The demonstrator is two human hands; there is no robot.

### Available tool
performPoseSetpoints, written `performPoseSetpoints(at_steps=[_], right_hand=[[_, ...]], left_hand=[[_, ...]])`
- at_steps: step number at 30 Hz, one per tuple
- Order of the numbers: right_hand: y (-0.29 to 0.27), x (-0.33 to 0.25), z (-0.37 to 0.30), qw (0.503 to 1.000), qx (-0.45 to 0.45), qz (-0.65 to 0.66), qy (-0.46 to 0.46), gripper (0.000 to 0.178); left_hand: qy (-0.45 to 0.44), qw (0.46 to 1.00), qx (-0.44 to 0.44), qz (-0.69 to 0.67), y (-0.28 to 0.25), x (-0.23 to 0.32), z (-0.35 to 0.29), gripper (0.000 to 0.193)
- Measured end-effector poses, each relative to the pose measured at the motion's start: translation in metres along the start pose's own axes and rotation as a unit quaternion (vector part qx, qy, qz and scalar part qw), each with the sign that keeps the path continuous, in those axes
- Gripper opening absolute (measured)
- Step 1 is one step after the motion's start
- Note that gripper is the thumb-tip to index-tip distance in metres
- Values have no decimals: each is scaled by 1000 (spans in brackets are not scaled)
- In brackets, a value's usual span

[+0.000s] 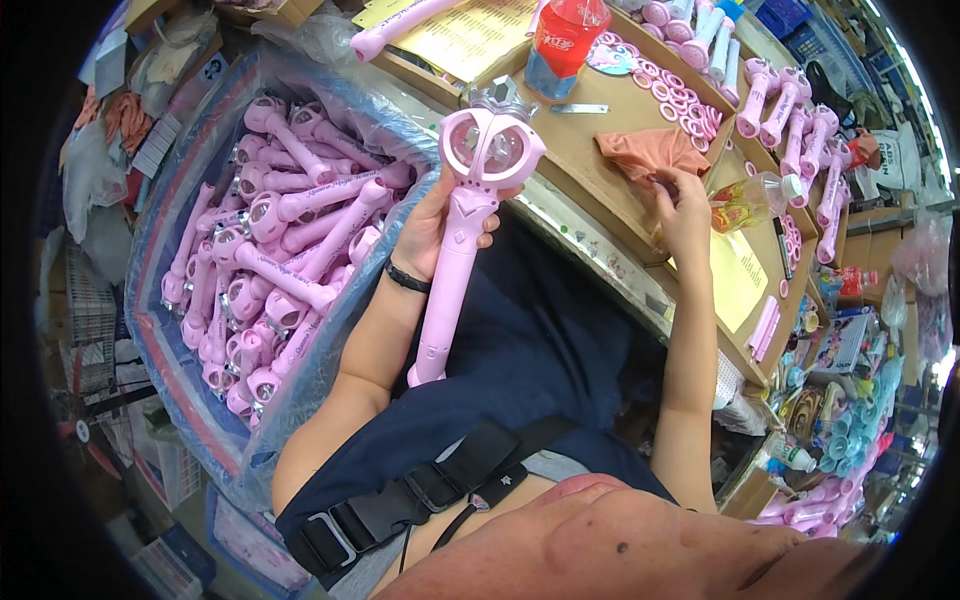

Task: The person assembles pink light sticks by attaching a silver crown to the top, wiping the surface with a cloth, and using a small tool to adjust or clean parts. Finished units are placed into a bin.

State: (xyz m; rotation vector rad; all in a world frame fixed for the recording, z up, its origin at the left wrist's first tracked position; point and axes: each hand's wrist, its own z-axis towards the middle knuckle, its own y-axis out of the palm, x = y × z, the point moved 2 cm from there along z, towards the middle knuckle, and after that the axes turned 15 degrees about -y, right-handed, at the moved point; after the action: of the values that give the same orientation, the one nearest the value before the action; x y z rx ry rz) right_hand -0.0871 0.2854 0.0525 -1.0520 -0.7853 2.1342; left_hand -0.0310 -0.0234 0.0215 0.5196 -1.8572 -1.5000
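My left hand [424,232] is wrapped round the upper handle of a pink toy wand [456,262]. The wand stands nearly upright over my lap, its round head with a clear window and silver crown at the top. Over the workbench, my right hand [684,208] has its fingers closed at the lower edge of an orange cloth [650,150], pinching it. Close beside that hand, a clear plastic bottle with a yellow label [752,203] lies tilted.
To the left, a large blue plastic-lined bin [148,330] holds many pink wands [290,215]. On the cardboard-covered bench [560,135] are a red-labelled bottle [572,40], pink rings [682,100] and a yellow sheet [735,285]. More wand parts [790,105] lie along its far side.
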Motion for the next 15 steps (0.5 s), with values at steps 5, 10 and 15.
performPoseSetpoints(at_steps=[5, 10, 15], right_hand=[[-2, 3, -1, 993, 4, 115, -28, 19], [-2, 2, -7, 986, -117, -102, -62, 17], [1, 11, -9, 994, 2, -67, -81, 16]], left_hand=[[-13, 999, -27, -33, 0, -4, 4, 59], [-29, 998, -24, -40, 2, -9, 8, 58], [-26, 999, -8, -32, 2, -11, 8, 56]])
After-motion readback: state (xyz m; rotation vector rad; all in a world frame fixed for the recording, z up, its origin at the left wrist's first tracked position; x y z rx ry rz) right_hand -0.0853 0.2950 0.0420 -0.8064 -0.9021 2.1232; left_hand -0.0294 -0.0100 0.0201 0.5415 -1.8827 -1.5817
